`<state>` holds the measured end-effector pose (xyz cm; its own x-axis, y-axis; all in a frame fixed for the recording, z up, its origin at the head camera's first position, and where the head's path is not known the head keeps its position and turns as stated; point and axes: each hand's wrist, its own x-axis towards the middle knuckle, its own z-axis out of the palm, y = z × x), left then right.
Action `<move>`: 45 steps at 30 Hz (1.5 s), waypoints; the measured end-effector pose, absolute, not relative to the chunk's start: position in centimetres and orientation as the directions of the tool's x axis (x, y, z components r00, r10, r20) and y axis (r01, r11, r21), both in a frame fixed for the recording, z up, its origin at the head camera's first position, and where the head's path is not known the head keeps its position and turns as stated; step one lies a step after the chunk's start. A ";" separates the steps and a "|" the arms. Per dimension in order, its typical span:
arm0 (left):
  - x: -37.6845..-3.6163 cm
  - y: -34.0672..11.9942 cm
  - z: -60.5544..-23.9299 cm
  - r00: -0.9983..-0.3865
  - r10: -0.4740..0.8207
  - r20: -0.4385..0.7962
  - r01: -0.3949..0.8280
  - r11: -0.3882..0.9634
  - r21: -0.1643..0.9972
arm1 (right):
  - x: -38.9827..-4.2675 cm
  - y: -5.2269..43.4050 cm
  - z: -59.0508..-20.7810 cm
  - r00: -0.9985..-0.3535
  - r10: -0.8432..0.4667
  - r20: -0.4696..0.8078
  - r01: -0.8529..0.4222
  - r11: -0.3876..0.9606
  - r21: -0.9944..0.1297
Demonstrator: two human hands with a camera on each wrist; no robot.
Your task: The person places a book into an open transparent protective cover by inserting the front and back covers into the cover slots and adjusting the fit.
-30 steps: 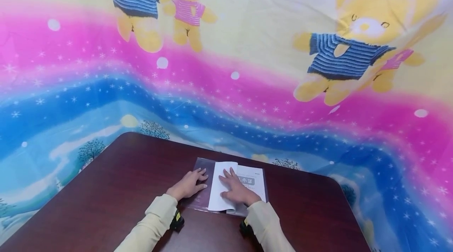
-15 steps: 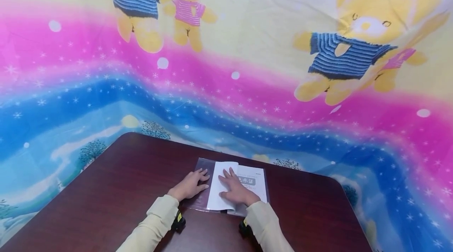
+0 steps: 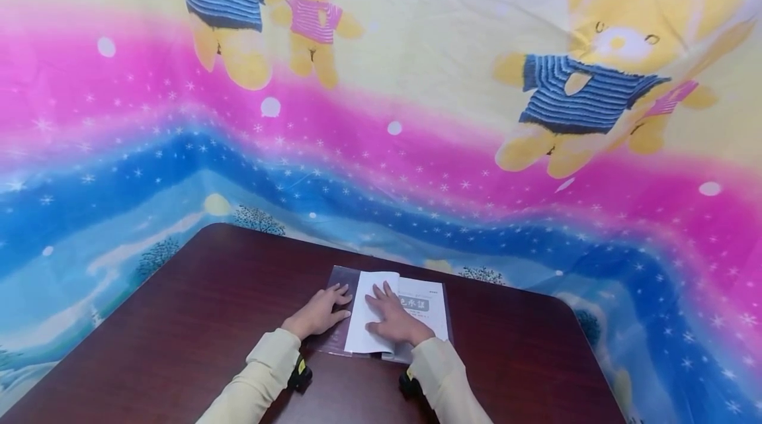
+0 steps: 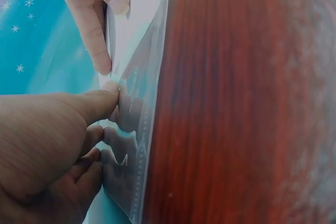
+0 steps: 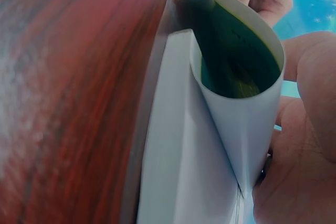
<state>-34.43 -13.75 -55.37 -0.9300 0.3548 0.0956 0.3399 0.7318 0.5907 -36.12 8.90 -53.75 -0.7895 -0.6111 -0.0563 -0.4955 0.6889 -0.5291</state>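
Note:
A book [image 3: 434, 318] lies with its white front cover [image 3: 363, 333] bent over to the left; the title page shows grey lettering. Under it spreads a clear plastic book cover [image 3: 342, 274]. My right hand [image 3: 397, 319] rests with spread fingers on the bent cover. In the right wrist view that cover curves up in a loop with a dark green outer face [image 5: 236, 51], beside the thick page block [image 5: 170, 108]. My left hand [image 3: 318, 313] lies on the plastic's left part, its fingertips close to the cover's edge. The left wrist view shows the plastic sleeve [image 4: 131, 150] rippling beside those fingers.
The dark red-brown wooden table [image 3: 226, 292] has rounded far corners. Behind it hangs a cloth backdrop [image 3: 417, 166] printed with bears and snowflakes. Black wrist devices with yellow marks sit under both pale sleeves [image 3: 256, 371].
My right hand has slid slightly left, and the bent cover's left edge has shifted the same way over the plastic. My left hand stays almost in place.

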 end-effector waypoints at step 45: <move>-34.5 -13.3 -55.5 -0.934 0.341 0.103 0.335 0.741 0.583 | -36.0 7.3 -53.7 -0.797 -0.603 -0.042 -0.536 0.737 -0.413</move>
